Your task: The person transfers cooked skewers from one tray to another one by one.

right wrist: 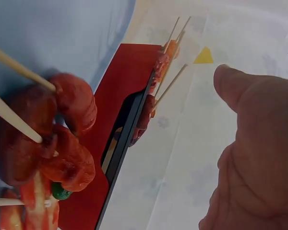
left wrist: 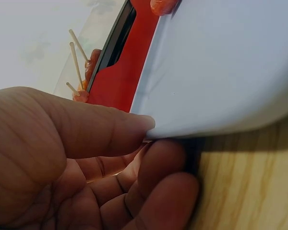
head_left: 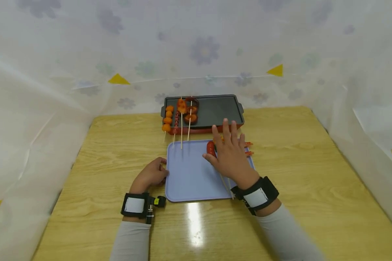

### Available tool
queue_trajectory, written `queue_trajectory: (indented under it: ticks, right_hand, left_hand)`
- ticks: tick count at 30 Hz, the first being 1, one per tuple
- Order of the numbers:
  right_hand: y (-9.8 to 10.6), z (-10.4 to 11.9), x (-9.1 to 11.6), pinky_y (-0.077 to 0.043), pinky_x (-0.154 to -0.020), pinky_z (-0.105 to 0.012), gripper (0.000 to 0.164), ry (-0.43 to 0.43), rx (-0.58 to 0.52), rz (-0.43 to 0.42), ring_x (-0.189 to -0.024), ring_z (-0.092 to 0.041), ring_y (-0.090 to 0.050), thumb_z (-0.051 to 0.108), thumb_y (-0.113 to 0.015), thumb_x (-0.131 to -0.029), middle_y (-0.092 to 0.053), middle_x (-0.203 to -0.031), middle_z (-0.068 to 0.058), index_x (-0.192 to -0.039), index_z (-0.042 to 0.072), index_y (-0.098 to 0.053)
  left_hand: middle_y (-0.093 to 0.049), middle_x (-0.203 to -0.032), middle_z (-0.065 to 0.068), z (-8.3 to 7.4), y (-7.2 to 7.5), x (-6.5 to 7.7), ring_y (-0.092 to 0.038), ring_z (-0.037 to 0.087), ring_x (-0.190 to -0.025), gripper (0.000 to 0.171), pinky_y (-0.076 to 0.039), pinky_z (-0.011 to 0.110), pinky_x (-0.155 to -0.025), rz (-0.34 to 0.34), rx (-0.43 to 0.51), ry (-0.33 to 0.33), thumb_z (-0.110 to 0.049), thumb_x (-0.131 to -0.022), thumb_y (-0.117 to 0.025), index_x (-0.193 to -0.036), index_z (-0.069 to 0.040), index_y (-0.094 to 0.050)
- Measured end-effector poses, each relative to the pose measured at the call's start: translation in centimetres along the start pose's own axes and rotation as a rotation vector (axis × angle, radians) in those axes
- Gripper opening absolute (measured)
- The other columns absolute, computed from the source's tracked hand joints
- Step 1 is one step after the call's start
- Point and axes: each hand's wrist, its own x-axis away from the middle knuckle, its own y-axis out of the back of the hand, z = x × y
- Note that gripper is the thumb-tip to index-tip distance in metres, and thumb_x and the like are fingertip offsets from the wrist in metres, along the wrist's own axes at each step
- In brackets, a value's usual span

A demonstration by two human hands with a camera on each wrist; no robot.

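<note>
A light purple tray [head_left: 192, 174] lies on the table in front of the grill. My left hand [head_left: 151, 174] pinches its left edge, with the thumb [left wrist: 129, 132] on top and the other fingers curled below the rim. On the tray's right side are several skewers, among them a red sausage [head_left: 210, 148]. Over these my right hand [head_left: 232, 156] is spread, fingers straight and pointing toward the grill, hiding much of the food. In the right wrist view, glossy red chunks [right wrist: 77, 103] and red-and-white sticks [right wrist: 38, 201] show beside the sausage, while that hand's palm holds nothing.
Behind the tray stands a black grill plate [head_left: 219, 108] on a red base. Several skewers rest on its left part, including orange balls [head_left: 167, 119] and dark round slices [head_left: 191, 119], their sticks reaching toward the tray. A flower-patterned sheet [head_left: 204, 50] encloses the wooden table [head_left: 117, 141].
</note>
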Motion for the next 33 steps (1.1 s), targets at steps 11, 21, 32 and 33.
queue_trajectory:
  ticks: [11, 21, 32, 33]
  right_hand:
    - [-0.6, -0.9, -5.0, -0.012, -0.114, -0.061, 0.088, -0.08, -0.054, 0.181, -0.148, -0.041, 0.012, 0.056, -0.047, -0.099, 0.014, -0.162, -0.022, -0.159, 0.01, -0.004]
    - [-1.6, 0.8, -8.0, -0.035, -0.107, -0.055, 0.083, -0.072, -0.185, 0.134, -0.142, -0.046, -0.024, 0.046, -0.052, -0.101, -0.02, -0.155, -0.03, -0.157, 0.001, -0.011]
    - [-3.1, 3.1, -11.3, -0.044, -0.101, -0.046, 0.08, -0.168, -0.365, 0.077, -0.129, -0.038, -0.043, 0.038, -0.061, -0.098, -0.038, -0.144, -0.026, -0.154, -0.002, -0.022]
    - [-3.2, 3.1, -11.3, -0.044, -0.1, -0.045, 0.079, -0.178, -0.369, 0.084, -0.129, -0.037, -0.044, 0.038, -0.061, -0.098, -0.037, -0.145, -0.026, -0.154, -0.002, -0.022]
  left_hand:
    - [-0.057, -0.082, 0.01, -0.2, -0.2, -0.3, -0.055, 0.02, -0.066, 0.04, -0.043, 0.029, -0.058, 0.007, -0.021, -0.012, -0.009, -0.095, -0.058, -0.133, -0.002, -0.048]
    - [-0.057, -0.083, 0.01, 0.0, -0.5, -0.6, -0.055, 0.02, -0.067, 0.038, -0.043, 0.029, -0.058, -0.006, 0.009, -0.016, -0.007, -0.095, -0.057, -0.132, -0.001, -0.048]
    - [-0.057, -0.082, 0.011, 0.6, 0.0, -0.3, -0.055, 0.021, -0.066, 0.038, -0.043, 0.03, -0.057, -0.013, 0.011, -0.018, -0.007, -0.094, -0.059, -0.13, 0.0, -0.049]
    - [-0.057, -0.082, 0.011, 0.6, -0.1, -0.3, -0.056, 0.021, -0.066, 0.039, -0.043, 0.03, -0.057, -0.011, 0.014, -0.021, -0.006, -0.094, -0.059, -0.13, 0.0, -0.049]
